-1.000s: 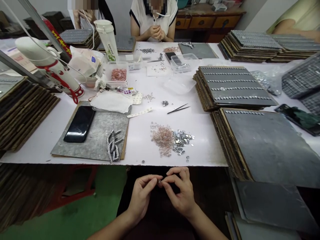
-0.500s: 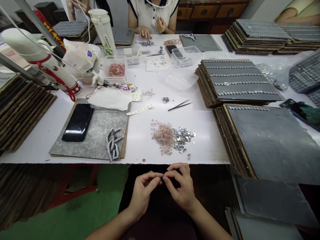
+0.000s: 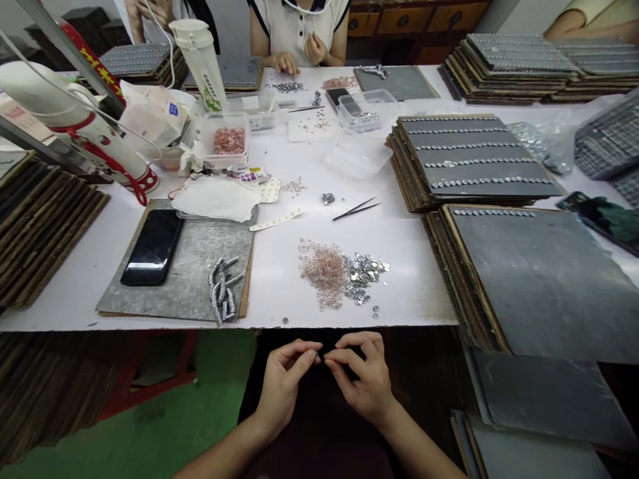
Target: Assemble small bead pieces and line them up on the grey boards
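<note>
My left hand (image 3: 285, 382) is over my lap, just below the table edge, with thumb and forefinger pinched together. A tiny dark bit shows at those fingertips, too small to name. Beside it, my right hand (image 3: 363, 376) curls its thumb and forefinger into a pinch; whatever may be between them is hidden. A narrow gap separates the two hands. On the white table (image 3: 414, 266) beyond them lie a heap of small clear pink rings (image 3: 324, 273) and, touching it, a heap of small silvery discs (image 3: 364, 273).
Black tweezers (image 3: 356, 209) lie behind the heaps. To the left, a phone (image 3: 152, 246) and silvery strings of discs (image 3: 223, 289) rest on a grey board (image 3: 192, 279). Stacked boards (image 3: 539, 279) stand at right, some with disc rows. Across the table sits a person (image 3: 302, 36).
My fingertips have drawn apart from nearly touching, the right hand moving slightly to the right and down. The camera view has shifted a little.
</note>
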### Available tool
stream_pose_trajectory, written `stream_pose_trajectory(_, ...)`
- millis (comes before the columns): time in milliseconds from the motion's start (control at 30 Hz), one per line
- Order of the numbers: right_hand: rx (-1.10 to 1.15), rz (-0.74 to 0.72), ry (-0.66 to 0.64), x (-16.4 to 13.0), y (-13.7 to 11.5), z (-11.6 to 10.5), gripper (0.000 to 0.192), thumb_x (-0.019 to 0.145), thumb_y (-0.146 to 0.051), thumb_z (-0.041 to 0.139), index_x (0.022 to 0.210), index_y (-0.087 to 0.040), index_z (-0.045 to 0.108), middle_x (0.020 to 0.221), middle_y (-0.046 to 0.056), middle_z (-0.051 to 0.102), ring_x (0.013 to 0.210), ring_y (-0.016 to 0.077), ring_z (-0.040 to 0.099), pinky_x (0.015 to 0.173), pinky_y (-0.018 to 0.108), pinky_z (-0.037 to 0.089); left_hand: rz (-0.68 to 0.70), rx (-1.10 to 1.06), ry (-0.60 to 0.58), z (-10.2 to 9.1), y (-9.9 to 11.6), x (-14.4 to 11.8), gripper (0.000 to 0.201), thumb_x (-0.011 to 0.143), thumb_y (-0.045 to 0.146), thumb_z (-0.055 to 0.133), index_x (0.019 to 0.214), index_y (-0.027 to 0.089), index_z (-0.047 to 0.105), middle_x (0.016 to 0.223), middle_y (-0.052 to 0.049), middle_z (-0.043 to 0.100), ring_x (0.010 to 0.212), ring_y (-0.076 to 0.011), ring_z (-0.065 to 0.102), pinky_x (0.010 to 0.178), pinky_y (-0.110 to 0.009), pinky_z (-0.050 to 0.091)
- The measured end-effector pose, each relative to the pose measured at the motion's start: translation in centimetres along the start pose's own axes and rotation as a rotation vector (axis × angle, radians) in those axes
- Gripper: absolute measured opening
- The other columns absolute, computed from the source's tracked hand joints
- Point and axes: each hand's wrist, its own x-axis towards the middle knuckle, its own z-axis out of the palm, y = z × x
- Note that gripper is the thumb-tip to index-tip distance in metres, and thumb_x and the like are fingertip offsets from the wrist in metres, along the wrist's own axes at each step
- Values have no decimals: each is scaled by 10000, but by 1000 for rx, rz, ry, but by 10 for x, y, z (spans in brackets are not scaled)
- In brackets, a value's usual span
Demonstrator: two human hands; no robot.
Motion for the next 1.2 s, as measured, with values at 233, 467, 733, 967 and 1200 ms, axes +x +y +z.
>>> stream_pose_trajectory(233, -64, -82, 10, -5, 6, -6, 95, 821, -179, 658, 848, -267, 681, 843, 9, 603, 840, 159, 509, 774, 326, 391, -7, 1, 4, 3, 0, 0, 161, 755, 291, 752, 866, 179, 781, 741, -38, 681, 731, -149, 601, 757, -260, 466)
stream_pose_trajectory(467, -250, 110, 218, -1, 36, -21, 122, 850, -210, 632, 931, -284, 686, 898, 14, 621, 877, 181, 518, 807, 358, 348, -25, 43, 48, 5, 0, 0, 223, 708, 340, 786, 850, 168, 788, 731, -46, 676, 735, -150, 591, 758, -254, 469)
stream_pose_trajectory(733, -334, 123, 272, -6, 58, -28, 199, 824, -255, 684, 1010, -320, 710, 913, 9, 642, 857, 179, 548, 821, 364, 351, -10, 97, 25, 8, -5, -2, 252, 718, 335, 785, 925, 191, 785, 847, -64, 703, 792, -174, 641, 778, -273, 509)
stream_pose_trajectory(967, -279, 60, 260, -5, 53, -25, 208, 799, -153, 705, 918, -323, 712, 834, -31, 702, 795, 156, 584, 785, 355, 354, 42, 187, 12, 6, -10, -2, 243, 759, 322, 759, 966, 195, 776, 839, -64, 722, 793, -179, 661, 760, -264, 516)
stream_pose_trajectory(1200, 61, 93, 152, -3, 29, -22, 137, 820, -141, 647, 896, -254, 657, 774, -23, 712, 670, 130, 641, 695, 314, 442, 99, 286, -13, 7, -7, -2, 238, 785, 328, 730, 970, 185, 770, 878, -81, 734, 833, -218, 688, 792, -300, 535)
